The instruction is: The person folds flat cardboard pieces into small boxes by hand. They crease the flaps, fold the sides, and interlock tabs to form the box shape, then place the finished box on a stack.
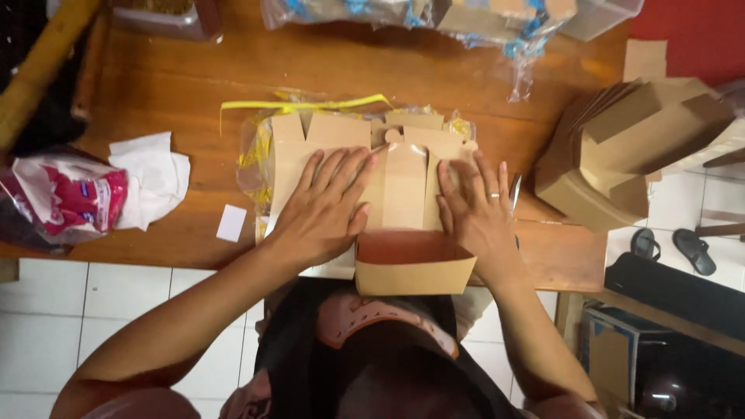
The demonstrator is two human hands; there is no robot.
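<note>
fingers (pixel 341 167) of my left hand (pixel 326 206) lie spread flat, gripping nothing, on the flat brown die-cut cardboard box blank (pixel 403 182); my right hand (pixel 475 209) presses open beside it. the blank sits mid-way along the near edge of the wooden tabletop (pixel 155 85), long axis running away from me, its folded-up tray end (pixel 411 268) pointing at my body. i judge even palm pressure along the creases keeps the folds square.

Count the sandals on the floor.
2: both sandals lie side by side on the white tiles at the right, beyond the wooden table. Others may be hidden under it.
</note>
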